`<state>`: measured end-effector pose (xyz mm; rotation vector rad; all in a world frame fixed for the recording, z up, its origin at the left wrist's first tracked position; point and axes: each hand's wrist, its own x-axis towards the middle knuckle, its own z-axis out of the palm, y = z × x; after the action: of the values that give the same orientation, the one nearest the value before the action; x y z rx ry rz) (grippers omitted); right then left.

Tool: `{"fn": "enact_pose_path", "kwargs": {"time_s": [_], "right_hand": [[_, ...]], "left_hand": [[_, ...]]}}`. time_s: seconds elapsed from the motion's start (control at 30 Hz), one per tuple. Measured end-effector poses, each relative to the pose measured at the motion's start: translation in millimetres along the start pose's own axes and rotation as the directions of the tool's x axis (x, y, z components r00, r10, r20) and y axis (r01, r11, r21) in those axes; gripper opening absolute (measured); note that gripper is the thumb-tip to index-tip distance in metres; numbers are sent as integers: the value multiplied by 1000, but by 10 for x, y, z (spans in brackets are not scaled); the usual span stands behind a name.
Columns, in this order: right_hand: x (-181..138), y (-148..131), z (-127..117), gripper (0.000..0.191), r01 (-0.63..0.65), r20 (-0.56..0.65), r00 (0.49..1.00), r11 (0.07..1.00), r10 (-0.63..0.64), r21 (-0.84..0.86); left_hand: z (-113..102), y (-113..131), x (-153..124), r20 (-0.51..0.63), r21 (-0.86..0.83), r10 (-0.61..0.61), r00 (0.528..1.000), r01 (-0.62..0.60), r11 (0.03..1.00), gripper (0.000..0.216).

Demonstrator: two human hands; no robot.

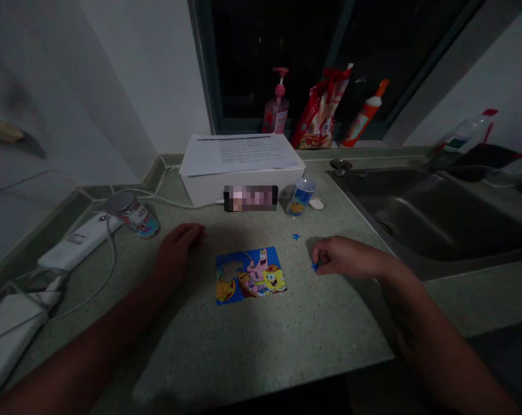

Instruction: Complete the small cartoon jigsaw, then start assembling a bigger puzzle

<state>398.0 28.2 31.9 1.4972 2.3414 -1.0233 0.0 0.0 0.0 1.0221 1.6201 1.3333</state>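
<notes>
A small cartoon jigsaw puzzle (pixel 261 275) lies on the counter, mostly joined, with a gap in its upper left part where the counter shows through. To its right, my right hand (pixel 343 257) pinches a small blue puzzle piece (pixel 315 267) just at the counter surface. Another loose blue puzzle piece (pixel 296 236) lies between that hand and a blue printed can (pixel 301 197). My left hand (pixel 180 246) rests on the counter left of the puzzle, fingers loosely extended and holding nothing.
Behind the puzzle, a phone (pixel 250 198) leans on a white box (pixel 244 164) with a cable attached. A round lid (pixel 316 204) lies by the can. A tilted jar (pixel 133 214) and power strips (pixel 77 242) are at left; a steel sink (pixel 451 213) is at right.
</notes>
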Motion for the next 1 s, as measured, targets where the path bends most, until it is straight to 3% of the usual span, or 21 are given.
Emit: {"fn": "enact_pose_path", "kwargs": {"time_s": [0.13,0.23,0.43,0.6,1.0], "right_hand": [[56,37,26,9,23,-53,998,1000,-23,-1],[102,48,35,9,27,-102,994,999,-30,-30],[143,26,40,10,54,-153,986,996,-64,-67],[148,22,44,11,57,-158,985,994,-72,-97],[148,105,22,16,69,-159,983,990,-87,-121]], "left_hand": [[-126,161,41,219,182,-128,967,89,979,36],[-261,204,9,294,262,-195,936,117,958,38],[-456,116,-372,302,165,-267,915,226,960,51],[-475,107,-650,291,6,-321,901,334,943,54],[-351,143,-833,392,-43,-271,879,312,949,53]]}}
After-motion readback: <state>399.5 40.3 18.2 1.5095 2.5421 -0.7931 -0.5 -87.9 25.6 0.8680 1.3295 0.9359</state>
